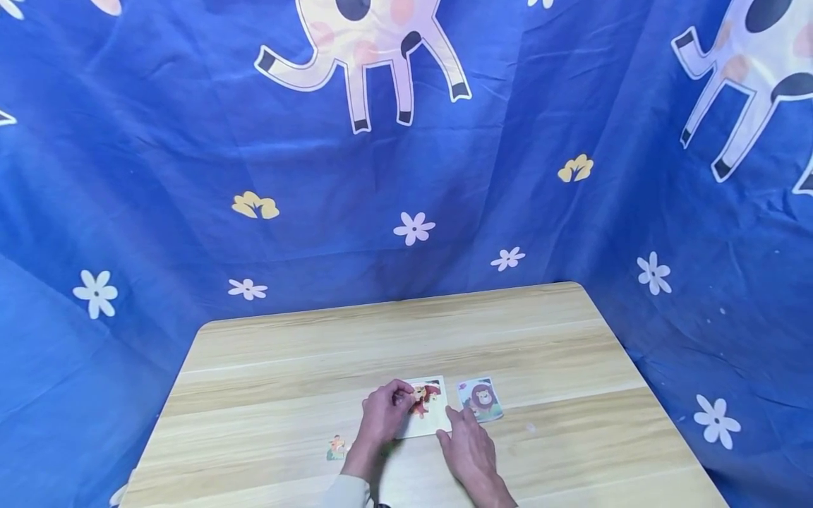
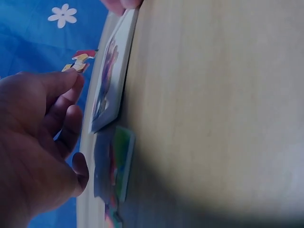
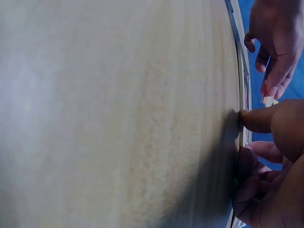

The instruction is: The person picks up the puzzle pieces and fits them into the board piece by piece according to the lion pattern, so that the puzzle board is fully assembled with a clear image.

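Note:
My left hand (image 1: 384,411) pinches a small jigsaw piece (image 2: 80,59), red and yellow, between thumb and fingertips. It is held just above a white puzzle board (image 1: 438,422), which carries a partly covered red-brown animal picture. At the board's near right corner, the thumb and fingers of my right hand (image 1: 470,451) rest against its edge, fairly relaxed. Just right of the board lies a card (image 1: 481,398) with a lion picture, close to the right fingertips. In the left wrist view, a greenish jigsaw piece (image 2: 122,156) lies near the board, below the left hand.
Another loose jigsaw piece (image 1: 336,448), orange and green, lies left of the left forearm. Everything sits on a light wood-grain table (image 1: 267,381) with rounded far corners. A blue curtain (image 1: 356,261) with animals and flowers hangs behind and at the sides.

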Available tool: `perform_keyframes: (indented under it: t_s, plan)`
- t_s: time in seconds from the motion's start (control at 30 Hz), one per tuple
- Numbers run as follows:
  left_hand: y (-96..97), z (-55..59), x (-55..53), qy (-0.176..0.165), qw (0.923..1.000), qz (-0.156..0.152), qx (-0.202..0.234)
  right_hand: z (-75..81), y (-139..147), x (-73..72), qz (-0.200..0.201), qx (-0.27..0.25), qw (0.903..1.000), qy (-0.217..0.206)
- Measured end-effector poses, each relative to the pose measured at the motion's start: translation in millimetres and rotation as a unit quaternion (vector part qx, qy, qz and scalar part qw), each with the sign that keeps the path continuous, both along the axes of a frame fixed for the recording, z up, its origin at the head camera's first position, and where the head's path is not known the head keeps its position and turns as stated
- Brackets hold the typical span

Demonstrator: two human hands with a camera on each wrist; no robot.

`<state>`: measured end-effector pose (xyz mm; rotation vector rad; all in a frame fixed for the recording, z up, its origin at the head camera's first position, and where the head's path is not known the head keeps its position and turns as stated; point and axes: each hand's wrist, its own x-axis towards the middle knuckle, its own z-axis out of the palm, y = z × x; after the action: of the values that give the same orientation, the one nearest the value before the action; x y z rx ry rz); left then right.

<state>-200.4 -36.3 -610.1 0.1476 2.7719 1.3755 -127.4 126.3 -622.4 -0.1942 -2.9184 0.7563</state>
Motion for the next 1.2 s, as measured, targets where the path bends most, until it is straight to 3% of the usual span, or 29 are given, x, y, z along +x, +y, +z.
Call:
perform_keyframes:
  t_s: [0.27, 0.57, 0.97, 1.2]
  plan:
    - [10.9, -6.4, 2.9, 0.034, 0.9982, -0.027, -0.042, 0.7, 0.0, -0.7, -0.002, 0.000, 1.0000, -0.004]
    - [17.7, -14.0, 6.2, 0.099, 0.9909, -0.024, -0.088, 2.0, -0.6, -0.6, 0.001, 0.003, 1.0000, -0.004]
    - [22.2, -14.6, 7.3, 0.119, 0.9852, -0.012, -0.123, 0.8, -1.3, -1.9, -0.001, 0.005, 1.0000, -0.003]
    - [24.3, -12.8, 6.2, 0.166, 0.9698, -0.061, -0.168, 0.4, -0.2, -2.0, -0.002, 0.012, 0.9999, -0.003]
